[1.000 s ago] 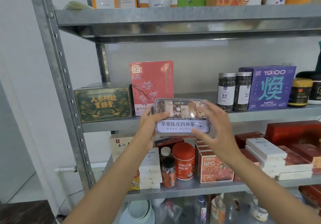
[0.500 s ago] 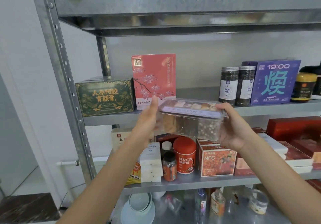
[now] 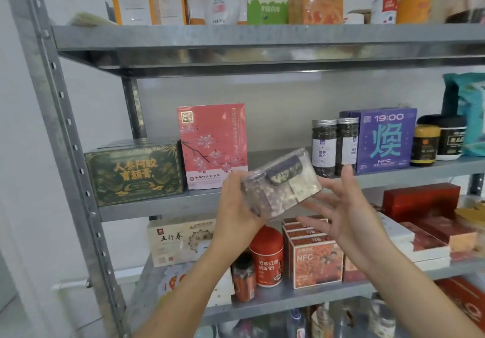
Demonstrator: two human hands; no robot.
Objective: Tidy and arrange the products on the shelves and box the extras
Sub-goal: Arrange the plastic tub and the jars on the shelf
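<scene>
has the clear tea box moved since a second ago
Yes. The clear tea box has tipped over, label face turned away, right end raised, and shifted slightly right against the pink box.

- On the middle shelf [image 3: 147, 206], from left to right, stand the wide box [image 3: 133, 171], the blossom box [image 3: 212, 146] just beside it, a gap, two jars [image 3: 324, 146] side by side, the 19:00 box [image 3: 385, 138], two lidded pots [image 3: 425, 144] and a bag [image 3: 469, 112].
- The compartment box [image 3: 282, 185] is tilted in front of that shelf's edge, before the gap.
- The left hand [image 3: 236, 206] grips its left end; the right hand [image 3: 343, 214] lies spread at its right end, below the jars.
- On the lower shelf [image 3: 275, 303], a small bottle [image 3: 243, 277] stands left of the canister [image 3: 266, 256] and the NFC box [image 3: 316, 264] right of it, with like boxes lined up behind.
- The upper shelf [image 3: 236, 35] carries a row of packages.
</scene>
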